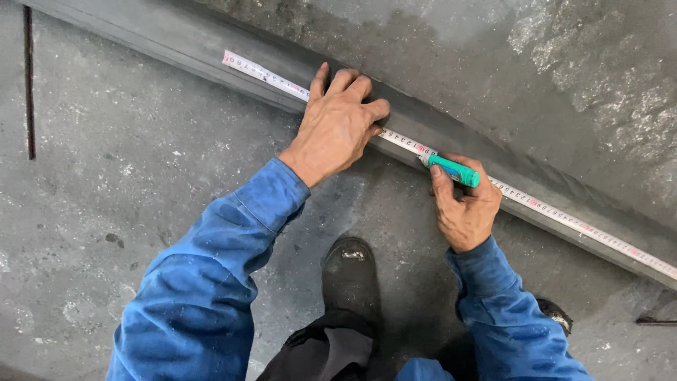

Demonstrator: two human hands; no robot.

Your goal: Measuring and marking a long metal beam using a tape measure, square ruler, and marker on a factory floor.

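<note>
So, left hand (340, 118): you have it pressed flat, fingers spread and released, palm down on the measuring tape (543, 207) — it pins the tape against the steel bar (176, 42) and grasps nothing.
Right hand (464, 204): your fingers are clenched around the green marker (451, 170), thumb along its near side, its tip touching the tape at about 10 o'clock from the hand.
Measuring tape: it lies along the top of the bar, running from about 10 o'clock of the view down to 4 o'clock, white with dark and red marks; your left hand covers a short stretch of it.
Steel bar: long, grey, set diagonally on the concrete floor (127, 197), passing from 11 o'clock to 3 o'clock of the view.
Marker: teal body, lying nearly in line with the tape, just beside your left fingertips at their 4 o'clock.
Sleeves: both arms are in blue work sleeves (204, 282).
Boot (349, 275): dark and scuffed — it stands on the floor at 6 o'clock, between your two forearms.
Thin rod (29, 85): lies on the floor at 9 o'clock, well apart from the bar's near edge.
</note>
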